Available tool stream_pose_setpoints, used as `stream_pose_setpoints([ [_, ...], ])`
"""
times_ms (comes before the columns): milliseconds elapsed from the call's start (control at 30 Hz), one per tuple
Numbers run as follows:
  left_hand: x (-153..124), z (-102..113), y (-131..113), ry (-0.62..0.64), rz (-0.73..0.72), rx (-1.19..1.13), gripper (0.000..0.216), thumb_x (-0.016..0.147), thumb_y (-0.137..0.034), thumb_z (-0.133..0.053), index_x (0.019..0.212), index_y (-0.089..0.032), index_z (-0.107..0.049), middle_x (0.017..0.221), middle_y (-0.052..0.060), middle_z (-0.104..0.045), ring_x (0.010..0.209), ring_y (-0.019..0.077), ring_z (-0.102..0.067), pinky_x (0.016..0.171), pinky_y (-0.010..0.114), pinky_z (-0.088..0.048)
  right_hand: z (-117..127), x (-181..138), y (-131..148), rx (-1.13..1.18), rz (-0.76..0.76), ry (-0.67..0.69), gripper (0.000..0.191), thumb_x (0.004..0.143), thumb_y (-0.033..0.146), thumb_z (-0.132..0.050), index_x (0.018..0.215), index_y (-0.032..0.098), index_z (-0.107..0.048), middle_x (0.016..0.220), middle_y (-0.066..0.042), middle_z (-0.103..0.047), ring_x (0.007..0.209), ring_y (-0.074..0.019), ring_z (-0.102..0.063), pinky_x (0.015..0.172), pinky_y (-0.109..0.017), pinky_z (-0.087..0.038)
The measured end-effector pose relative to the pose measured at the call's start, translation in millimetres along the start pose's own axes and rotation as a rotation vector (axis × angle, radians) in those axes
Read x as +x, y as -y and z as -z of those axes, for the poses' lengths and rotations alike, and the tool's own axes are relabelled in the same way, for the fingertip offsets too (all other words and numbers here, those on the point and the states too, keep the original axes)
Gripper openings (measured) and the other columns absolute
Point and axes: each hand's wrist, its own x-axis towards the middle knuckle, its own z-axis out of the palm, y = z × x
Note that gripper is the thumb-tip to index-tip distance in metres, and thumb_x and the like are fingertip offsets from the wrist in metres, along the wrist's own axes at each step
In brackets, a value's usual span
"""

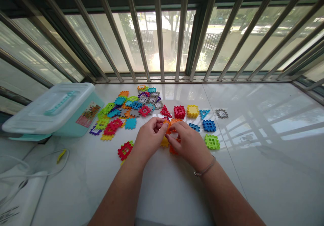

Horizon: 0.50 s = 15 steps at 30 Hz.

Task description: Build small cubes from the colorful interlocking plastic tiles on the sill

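Observation:
My left hand (149, 139) and my right hand (189, 142) meet at the middle of a white stone ledge (243, 172). Both pinch a small build of orange interlocking plastic tiles (170, 126), and a yellow tile (165, 142) and an orange tile (173, 149) show below it. A red waffle tile (125, 150) lies left of my left hand. Beyond my hands stand a red cube (179, 111), a yellow cube (192, 111) and a red triangle (165, 111). A green tile (212, 141) lies right of my right hand. Further left spreads a heap of multicoloured tiles (124, 113).
A teal storage box with a pale lid and handle (54, 111) stands at the left. A white cable (40, 162) lies at the front left. Blue tiles (209, 125) and a grey tile (221, 113) lie right. Metal window bars (158, 27) run along the far edge.

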Motion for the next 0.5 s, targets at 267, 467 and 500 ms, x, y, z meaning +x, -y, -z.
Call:
stream_pose_setpoints([
  [267,-0.7,0.7,0.5,-0.005,0.001,-0.022,0.036,0.095,-0.054,-0.072,0.109,-0.022,-0.071,0.085,0.001,-0.075,0.075,0.0177,-0.069,0.067,0.028,-0.052,1.1,0.4,0.8,0.007,0.010,-0.010,0.011,0.101,0.026,-0.075,0.109,0.021,-0.069,0.116,-0.009,-0.073,0.092,-0.0213,-0.072,0.083,-0.034,-0.055],
  [467,-1.4,1.3,-1.6,-0.001,-0.002,-0.025,0.036,0.095,-0.055,-0.072,0.108,-0.021,-0.071,0.086,0.002,-0.076,0.077,0.0184,-0.070,0.067,0.027,-0.052,2.2,0.7,2.1,0.002,-0.003,0.010,0.009,0.102,0.025,-0.074,0.108,0.021,-0.070,0.115,-0.008,-0.072,0.088,-0.0203,-0.070,0.082,-0.033,-0.055],
  [500,-1.6,1.3,-2.0,0.000,-0.003,-0.025,0.036,0.095,-0.055,-0.072,0.108,-0.022,-0.071,0.086,0.002,-0.076,0.077,0.0184,-0.070,0.067,0.027,-0.053,2.3,0.6,2.4,0.000,-0.006,0.011,0.009,0.102,0.025,-0.074,0.108,0.021,-0.070,0.115,-0.008,-0.073,0.088,-0.0203,-0.070,0.082,-0.033,-0.054],
])
